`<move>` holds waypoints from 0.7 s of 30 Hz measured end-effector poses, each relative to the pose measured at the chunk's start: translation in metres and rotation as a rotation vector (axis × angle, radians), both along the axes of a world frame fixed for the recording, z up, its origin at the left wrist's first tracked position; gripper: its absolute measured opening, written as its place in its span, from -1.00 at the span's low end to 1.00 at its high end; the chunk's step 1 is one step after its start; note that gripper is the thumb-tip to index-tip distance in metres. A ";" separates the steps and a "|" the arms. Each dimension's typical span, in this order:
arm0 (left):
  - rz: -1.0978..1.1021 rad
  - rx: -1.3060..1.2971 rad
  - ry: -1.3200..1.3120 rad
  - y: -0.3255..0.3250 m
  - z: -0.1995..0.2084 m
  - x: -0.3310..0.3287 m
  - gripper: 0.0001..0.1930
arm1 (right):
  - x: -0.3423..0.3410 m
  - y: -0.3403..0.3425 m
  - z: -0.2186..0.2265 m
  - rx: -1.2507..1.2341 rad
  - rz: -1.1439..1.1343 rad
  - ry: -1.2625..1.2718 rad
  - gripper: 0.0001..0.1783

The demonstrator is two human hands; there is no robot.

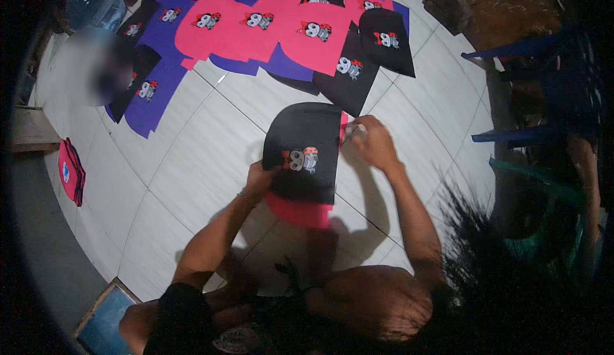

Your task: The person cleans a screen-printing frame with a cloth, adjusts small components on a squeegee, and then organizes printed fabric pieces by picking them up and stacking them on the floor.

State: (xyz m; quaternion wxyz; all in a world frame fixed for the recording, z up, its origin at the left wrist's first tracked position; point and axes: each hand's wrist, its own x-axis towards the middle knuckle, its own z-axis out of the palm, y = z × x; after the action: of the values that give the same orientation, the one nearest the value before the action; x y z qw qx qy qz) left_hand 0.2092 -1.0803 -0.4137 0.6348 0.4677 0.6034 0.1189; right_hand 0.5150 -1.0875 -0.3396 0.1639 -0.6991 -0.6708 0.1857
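Observation:
A black flat panel (300, 131) with a rounded top and a printed ladybug figure hangs over the floor in front of me. Pink panels (300, 213) show beneath its lower edge and along its upper right edge. My left hand (259, 179) pinches the black panel's left edge; its fingertips are partly hidden. My right hand (375, 145) is beside the upper right edge, thumb and fingers bent but apart, with nothing visible between them. Whether a fingertip touches the pink edge I cannot tell.
Pink panels (224, 29), purple panels (166, 54) and black panels (386, 38) with the same print overlap across the far tiled floor. A small pink stack (71, 173) lies at the left. A clear water jug (96, 6) stands far left; blue plastic furniture (543, 93) is at the right.

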 end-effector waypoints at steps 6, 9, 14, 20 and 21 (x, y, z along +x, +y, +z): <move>-0.019 0.016 -0.078 0.004 0.018 -0.004 -0.72 | 0.192 0.061 -0.066 -0.054 -0.257 -0.127 -0.48; 0.082 -0.006 -0.058 0.007 0.009 -0.013 -0.73 | 0.209 0.119 -0.071 -0.138 -0.364 -0.241 -0.25; 0.400 0.000 -0.353 0.008 -0.029 -0.037 -0.78 | 0.161 0.143 -0.108 -0.227 -0.473 -0.337 -0.15; 0.385 0.022 -0.394 0.022 -0.049 -0.069 -0.81 | 0.033 0.093 -0.099 0.080 -0.329 -0.430 -0.35; 0.462 -0.028 -0.408 0.021 -0.045 -0.063 -0.81 | 0.017 0.082 -0.097 0.001 -0.314 -0.358 -0.34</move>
State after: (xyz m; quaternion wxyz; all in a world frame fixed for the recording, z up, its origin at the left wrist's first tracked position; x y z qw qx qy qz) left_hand 0.1466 -1.0594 -0.4590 0.7055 0.2759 0.5554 0.3430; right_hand 0.5319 -1.0057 -0.4365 0.0696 -0.8164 -0.5724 0.0307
